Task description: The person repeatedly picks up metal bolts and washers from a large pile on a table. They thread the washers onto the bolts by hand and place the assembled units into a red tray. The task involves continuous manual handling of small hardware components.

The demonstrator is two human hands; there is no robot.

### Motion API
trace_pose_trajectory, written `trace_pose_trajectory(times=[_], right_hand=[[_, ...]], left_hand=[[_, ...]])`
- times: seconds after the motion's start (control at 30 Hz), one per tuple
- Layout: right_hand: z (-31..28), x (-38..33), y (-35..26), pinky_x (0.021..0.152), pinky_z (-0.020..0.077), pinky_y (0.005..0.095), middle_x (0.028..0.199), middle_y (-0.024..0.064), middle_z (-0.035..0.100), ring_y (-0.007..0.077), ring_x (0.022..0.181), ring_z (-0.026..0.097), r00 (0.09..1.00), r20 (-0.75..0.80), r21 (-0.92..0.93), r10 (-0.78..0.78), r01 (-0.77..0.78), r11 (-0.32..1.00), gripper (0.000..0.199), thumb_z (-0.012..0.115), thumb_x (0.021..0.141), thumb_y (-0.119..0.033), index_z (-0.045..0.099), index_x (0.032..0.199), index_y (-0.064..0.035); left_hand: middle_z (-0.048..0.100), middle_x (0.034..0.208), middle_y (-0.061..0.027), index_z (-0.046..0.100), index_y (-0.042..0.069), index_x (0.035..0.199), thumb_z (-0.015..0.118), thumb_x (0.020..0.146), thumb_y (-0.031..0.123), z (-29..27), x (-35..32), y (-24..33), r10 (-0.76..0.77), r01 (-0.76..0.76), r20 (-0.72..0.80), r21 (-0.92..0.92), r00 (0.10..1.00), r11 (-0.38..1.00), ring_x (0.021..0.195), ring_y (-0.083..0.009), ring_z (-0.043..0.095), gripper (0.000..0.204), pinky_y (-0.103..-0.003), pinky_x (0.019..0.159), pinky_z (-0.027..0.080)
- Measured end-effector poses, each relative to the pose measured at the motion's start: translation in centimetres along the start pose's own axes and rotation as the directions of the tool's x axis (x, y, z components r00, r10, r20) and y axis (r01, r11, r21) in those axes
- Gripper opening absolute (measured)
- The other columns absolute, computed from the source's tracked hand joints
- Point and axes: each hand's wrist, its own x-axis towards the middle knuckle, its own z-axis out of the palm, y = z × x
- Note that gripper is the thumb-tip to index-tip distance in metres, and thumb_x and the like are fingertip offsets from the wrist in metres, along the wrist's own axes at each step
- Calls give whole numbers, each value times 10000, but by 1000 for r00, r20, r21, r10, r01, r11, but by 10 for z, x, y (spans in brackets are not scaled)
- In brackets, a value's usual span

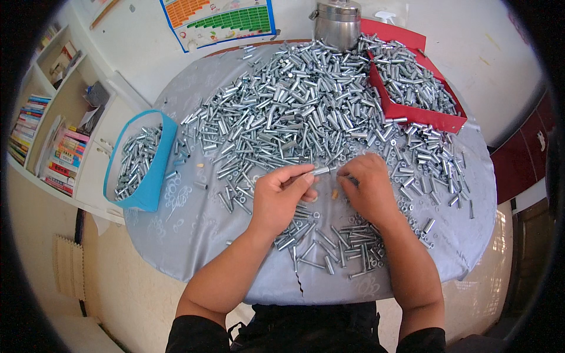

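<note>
My left hand (278, 197) pinches a silver sleeve anchor bolt (321, 171) between thumb and fingers, its bright end pointing right. My right hand (369, 187) is curled closed at that end; what its fingertips grip, if anything, is hidden. Under and between my hands lie loose bolts (327, 241), metal sleeves and small nuts. Just beyond my fingers rises a broad heap of silver sleeves and bolts (276, 112). More nuts (406, 206) are scattered by my right wrist.
A blue bin (154, 182) of metal parts stands at the left. At the far right, a red box (421, 119) holds more. Behind the heap is a steel pot (337, 26). All stand on a round table with a grey cloth (194, 235). A bookshelf (53, 112) is at left.
</note>
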Motion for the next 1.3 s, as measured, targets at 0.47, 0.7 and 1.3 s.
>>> trace_pose_trajectory(times=[0.47,0.7,1.3], right_hand=[[-5,-5,-12,676,476,234,831,36,667,91,751,612,878,253,754,407,-442,486,121,691,836,-36,659,941,14],[-19,-2,-12,723,495,253,849,72,680,124,771,632,870,354,820,342,-465,333,149,674,830,17,655,977,37],[-26,-7,16,731,488,405,773,126,625,330,801,608,971,241,1,-4,4,1000,112,673,740,-133,715,820,-68]], left_hand=[[699,940,-142,647,-38,1111,624,895,52,0,0,-1,-1,-2,59,53,998,999,726,-162,676,235,-270,642,573],[699,937,-146,646,-42,1111,625,903,78,1,-1,2,-35,31,144,31,989,999,725,-172,678,242,-277,647,576],[701,978,-150,633,-22,1130,609,903,61,-2,2,0,-65,71,117,-53,991,996,740,-178,688,243,-284,647,579]])
